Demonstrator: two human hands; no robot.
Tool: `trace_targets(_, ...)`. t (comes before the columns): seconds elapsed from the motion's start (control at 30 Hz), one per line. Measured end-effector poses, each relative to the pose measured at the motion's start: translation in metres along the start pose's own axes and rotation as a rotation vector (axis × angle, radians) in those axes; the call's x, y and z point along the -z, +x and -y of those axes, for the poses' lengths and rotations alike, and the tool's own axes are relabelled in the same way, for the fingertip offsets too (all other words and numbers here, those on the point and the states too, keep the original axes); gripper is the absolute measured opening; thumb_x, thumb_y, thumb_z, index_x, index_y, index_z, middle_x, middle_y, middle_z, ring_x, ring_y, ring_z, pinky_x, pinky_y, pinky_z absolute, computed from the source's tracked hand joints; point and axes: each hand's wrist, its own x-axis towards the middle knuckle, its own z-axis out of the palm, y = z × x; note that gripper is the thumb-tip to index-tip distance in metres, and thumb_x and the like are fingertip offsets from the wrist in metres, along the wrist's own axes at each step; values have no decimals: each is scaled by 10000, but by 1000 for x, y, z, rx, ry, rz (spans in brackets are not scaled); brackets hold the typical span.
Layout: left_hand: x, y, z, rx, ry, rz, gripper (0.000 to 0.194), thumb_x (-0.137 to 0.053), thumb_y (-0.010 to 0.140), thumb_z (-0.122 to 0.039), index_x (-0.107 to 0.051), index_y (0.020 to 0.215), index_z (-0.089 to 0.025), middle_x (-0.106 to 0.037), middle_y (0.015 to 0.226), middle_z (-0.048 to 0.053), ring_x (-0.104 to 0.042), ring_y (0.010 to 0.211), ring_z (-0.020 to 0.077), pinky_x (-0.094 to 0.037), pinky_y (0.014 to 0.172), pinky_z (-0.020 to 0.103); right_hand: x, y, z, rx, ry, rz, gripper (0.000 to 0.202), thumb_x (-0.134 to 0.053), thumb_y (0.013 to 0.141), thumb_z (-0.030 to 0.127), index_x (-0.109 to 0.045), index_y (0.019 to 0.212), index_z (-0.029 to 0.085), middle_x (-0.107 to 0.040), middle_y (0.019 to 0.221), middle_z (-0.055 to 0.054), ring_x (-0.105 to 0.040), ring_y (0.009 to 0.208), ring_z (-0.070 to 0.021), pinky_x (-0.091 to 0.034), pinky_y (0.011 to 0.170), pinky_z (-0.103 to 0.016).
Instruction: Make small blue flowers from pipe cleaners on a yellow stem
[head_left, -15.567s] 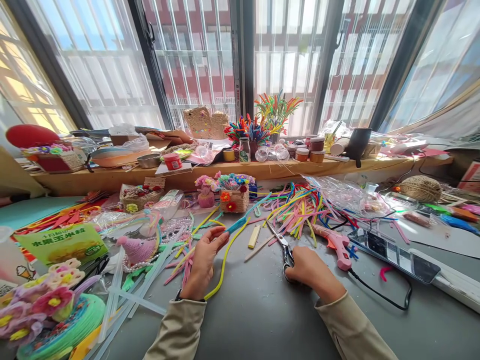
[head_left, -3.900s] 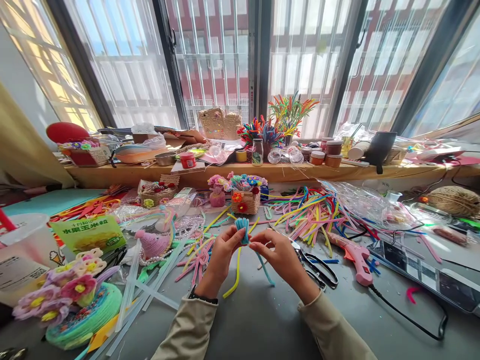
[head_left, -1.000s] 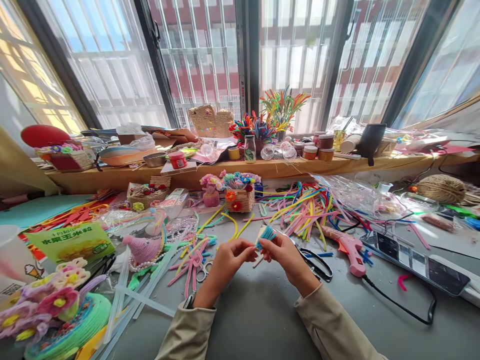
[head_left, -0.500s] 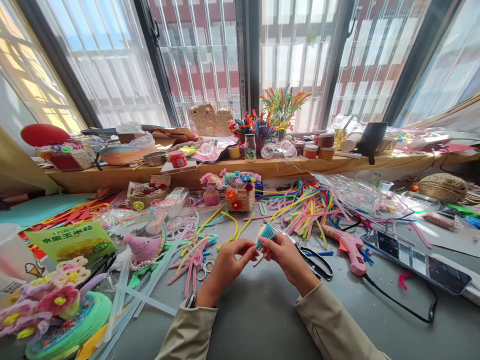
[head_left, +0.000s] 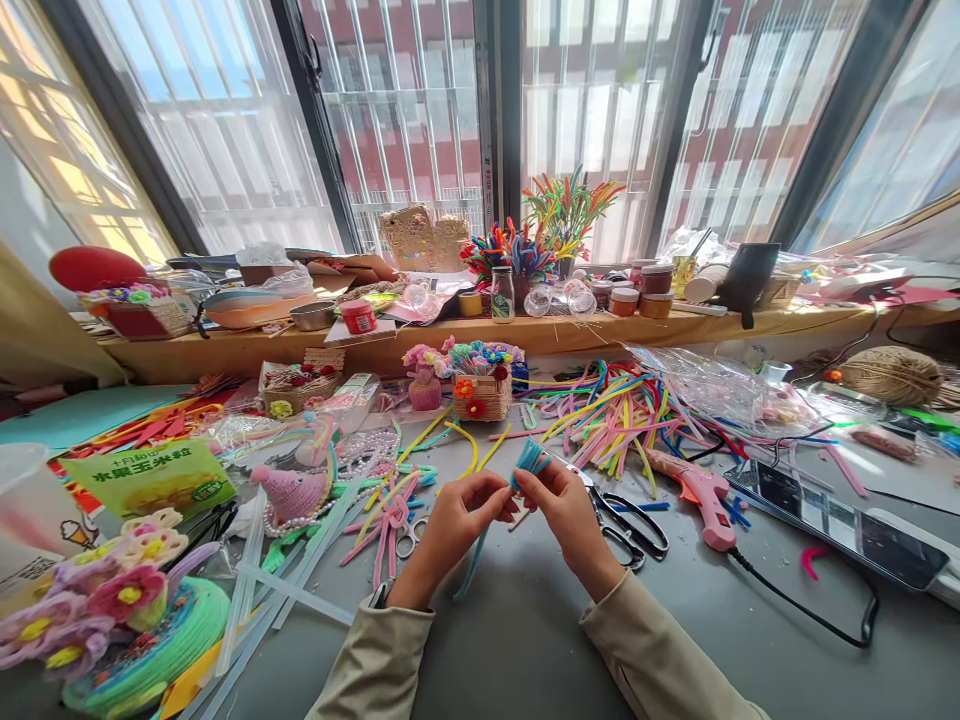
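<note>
Light-blue pipe cleaner (head_left: 532, 457), folded into a small bunch of side-by-side loops, is pinched between the thumb and fingers of my right hand (head_left: 570, 510). Close against it, my left hand (head_left: 456, 515) has thumb and forefinger pressed together on the same pipe cleaner at the lower left of the bunch. A loose blue tail hangs below my left fingers, above the grey table. Black-handled scissors (head_left: 646, 518) lie just right of my right hand, partly behind it. Small silver scissors (head_left: 409, 540) are beside my left wrist.
A pink hot glue gun (head_left: 701, 500) with its black cord and a phone (head_left: 840, 520) lie on the right. Loose pipe cleaners (head_left: 607, 420) are heaped behind my hands, near a flower-filled basket (head_left: 481, 398). Clear glue sticks (head_left: 300, 570) and a flower-topped green piece (head_left: 150, 640) are on the left.
A blue tail now hangs below my left fingers. The bunch in my right hand has turned a little, its loops pointing more upward. Both hands stay close together.
</note>
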Motion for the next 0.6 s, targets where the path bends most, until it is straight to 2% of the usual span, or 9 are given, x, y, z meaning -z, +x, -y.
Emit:
trace_targets(0.13, -1, -1, -5, 13, -19, -18, 172, -536, 683, -290, -553, 683, -119, -588, 597, 28, -562, 575, 141, -470, 571, 268, 7, 3, 2, -47, -90, 94, 229, -570, 657, 358, -515, 600, 143, -479, 489, 36, -422, 443, -68, -344, 446, -203)
trace_targets(0.3, -6, -1, -8, 45, -46, 11, 172, -544, 673, -293, -548, 659, -122, -581, 575, 21, -539, 529, 125, -450, 540, 255, 7, 4, 0, 15, -139, 49, 227, -558, 667, 358, -499, 594, 151, -458, 486, 43, -402, 432, -66, -317, 426, -199)
trace_targets(0.43, -4, 1, -8, 61, -25, 41, 186, -526, 689, -307, -570, 673, -127, -590, 609, 28, -539, 576, 133, -427, 573, 252, 5, 2, 1, 50, -147, 8, 231, -543, 678, 367, -477, 592, 162, -436, 492, 51, -392, 441, -66, -310, 424, -195)
trace_targets(0.53, 1, 3, -5, 47, 64, 20, 199, -531, 687, -313, -591, 642, -129, -579, 625, 23, -519, 620, 128, -395, 592, 232, 7, 3, 3, 31, -209, 47, 270, -546, 670, 387, -447, 548, 167, -424, 456, 54, -389, 431, -70, -305, 423, -199)
trace_targets(0.6, 3, 4, -3, 60, 44, -20, 171, -564, 660, -307, -589, 664, -138, -564, 627, 5, -504, 616, 118, -383, 580, 220, 9, 3, 4, 14, -261, 81, 288, -558, 655, 395, -441, 524, 167, -424, 434, 52, -387, 421, -73, -297, 412, -202)
